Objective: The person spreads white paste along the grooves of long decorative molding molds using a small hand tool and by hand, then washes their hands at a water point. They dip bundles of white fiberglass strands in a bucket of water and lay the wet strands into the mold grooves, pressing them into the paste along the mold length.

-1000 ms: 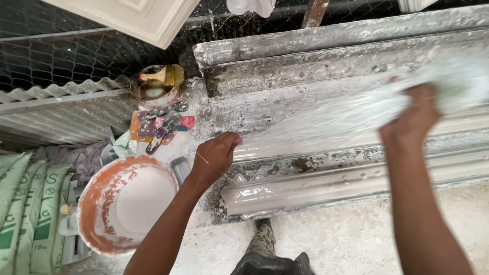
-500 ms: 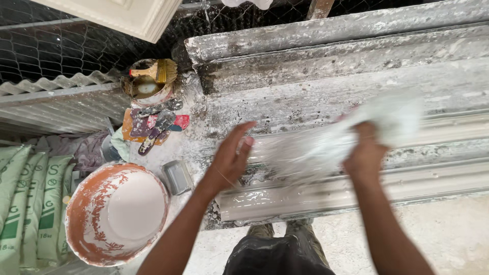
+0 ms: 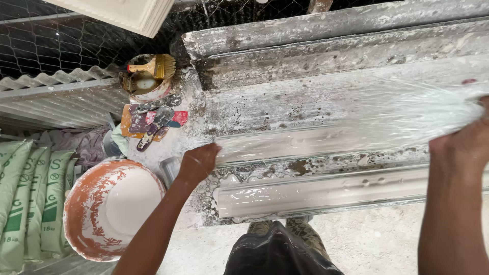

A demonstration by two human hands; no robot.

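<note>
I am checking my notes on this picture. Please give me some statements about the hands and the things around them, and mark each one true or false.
1. The left hand presses one end of the white fibre sheet onto the long mould. True.
2. The right hand rests inside the orange bucket. False: it holds the sheet's other end, at the right edge of the view.
3. The orange bucket holds a white mix. True.
4. The brush lies on the mould. False: it sits on a small pot beyond the mould's left end.
5. Green sacks are stacked at the far left. True.
</note>
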